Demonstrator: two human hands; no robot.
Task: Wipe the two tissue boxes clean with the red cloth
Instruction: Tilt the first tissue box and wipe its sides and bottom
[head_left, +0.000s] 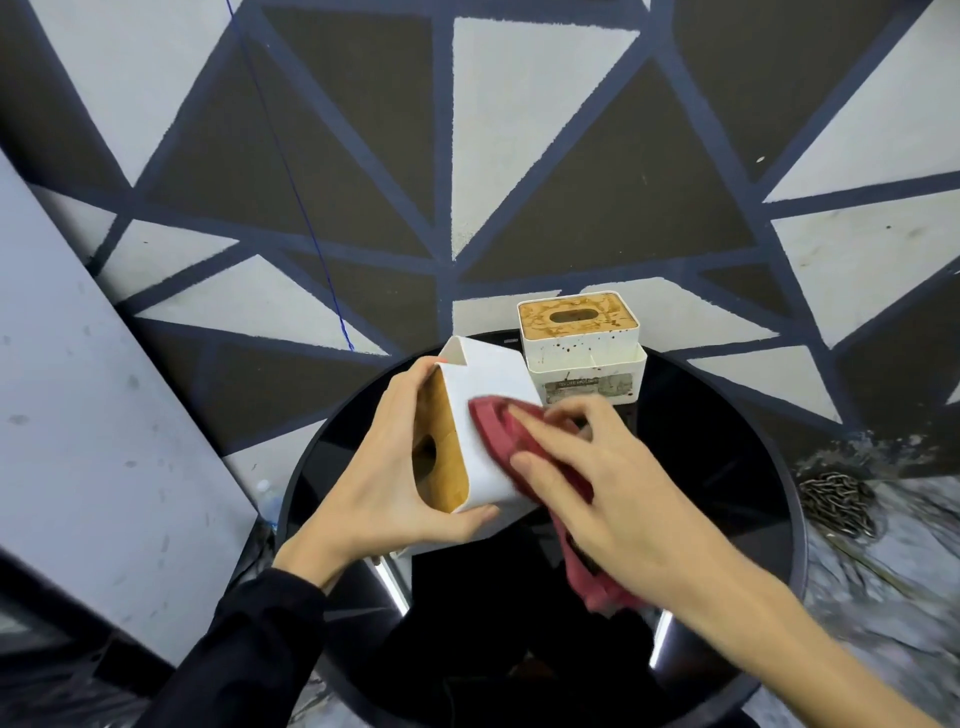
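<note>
left hand grips tipped tissue box | right hand presses red cloth on its side | stained box beyond right hand, on bench

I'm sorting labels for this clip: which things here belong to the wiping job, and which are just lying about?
Job:
- tilted tissue box, held by left hand
- red cloth, under right hand
- stained tissue box

Lying about:
- metal chain
- blue string
- plastic bottle
</note>
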